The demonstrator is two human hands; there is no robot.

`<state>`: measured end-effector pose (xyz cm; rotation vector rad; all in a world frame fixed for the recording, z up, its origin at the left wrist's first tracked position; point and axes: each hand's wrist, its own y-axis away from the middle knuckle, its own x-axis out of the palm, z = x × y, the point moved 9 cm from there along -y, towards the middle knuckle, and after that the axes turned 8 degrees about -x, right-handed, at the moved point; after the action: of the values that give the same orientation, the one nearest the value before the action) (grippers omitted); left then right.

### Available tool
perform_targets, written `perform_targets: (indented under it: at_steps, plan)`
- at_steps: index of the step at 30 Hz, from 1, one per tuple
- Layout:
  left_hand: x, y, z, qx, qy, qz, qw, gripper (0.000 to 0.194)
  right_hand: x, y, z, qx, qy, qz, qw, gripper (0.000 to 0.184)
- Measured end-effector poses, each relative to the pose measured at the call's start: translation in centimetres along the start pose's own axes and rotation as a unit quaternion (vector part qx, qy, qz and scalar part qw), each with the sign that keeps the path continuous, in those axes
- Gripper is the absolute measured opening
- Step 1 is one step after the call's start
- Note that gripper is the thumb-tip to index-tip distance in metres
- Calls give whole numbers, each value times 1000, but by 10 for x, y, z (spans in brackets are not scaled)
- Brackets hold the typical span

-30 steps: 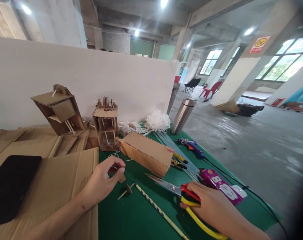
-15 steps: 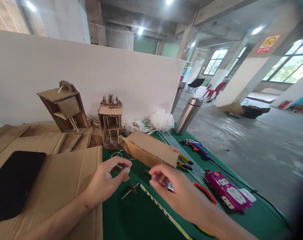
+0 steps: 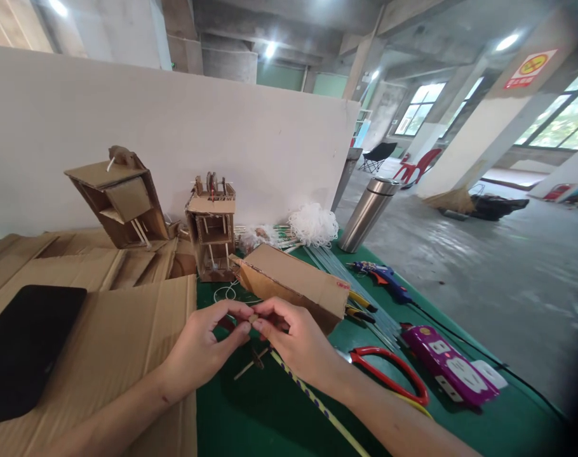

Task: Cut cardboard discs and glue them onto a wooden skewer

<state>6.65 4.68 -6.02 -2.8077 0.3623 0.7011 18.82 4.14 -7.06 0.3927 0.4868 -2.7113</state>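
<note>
A small brown piece [image 3: 253, 318] is pinched between the fingertips of the left hand [image 3: 201, 348] and right hand [image 3: 296, 343]; scissors [image 3: 389, 371] lie at four o'clock.

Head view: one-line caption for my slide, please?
Left hand and right hand pinch a small brown piece over the green table.

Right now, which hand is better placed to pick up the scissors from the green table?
Right, probably. The right hand is closer to the scissors, which lie on its side. The left hand is farther away, and both hands pinch a small piece.
</note>
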Motion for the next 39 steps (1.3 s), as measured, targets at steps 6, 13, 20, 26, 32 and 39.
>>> perform_targets:
  at_steps: [6,13,20,26,32,39]
  plan:
    - [2,0,-1,5,-16,6,1000,11,3,2,-5,12,-15,-6,1000,19]
    - [4,1,0,5,-31,7,999,6,0,1,3,-12,48,-12,999,13]
    - [18,4,-9,42,-154,51,986,11,-15,5,42,-80,130,-30,988,13]
    - [39,12,-10,96,-315,94,940,22,-65,-49,63,-40,323,11,945,27]
    - [43,13,-3,91,-302,128,940,14,-90,-133,18,40,423,21,905,49]
    - [27,4,5,0,-187,100,977,13,-89,-157,-3,81,434,3,897,31]
